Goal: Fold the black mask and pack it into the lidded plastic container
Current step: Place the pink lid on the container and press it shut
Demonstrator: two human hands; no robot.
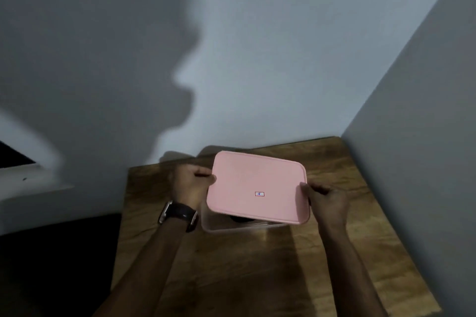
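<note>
A pink rectangular lid (257, 185) with a small red-framed sticker is held flat over a clear plastic container (213, 225) on the wooden table. My left hand (190, 183) grips the lid's left edge and wears a dark wristwatch. On the lid's right edge my right hand (325, 201) has its fingers closed. A small patch of the black mask (240, 219) shows inside the container, just under the lid's near edge. The rest of the mask is hidden by the lid.
The wooden table (231, 278) stands in a corner, with a pale wall behind it and another close on the right. To the left the floor is dark, and a white ledge (28, 183) juts from the wall.
</note>
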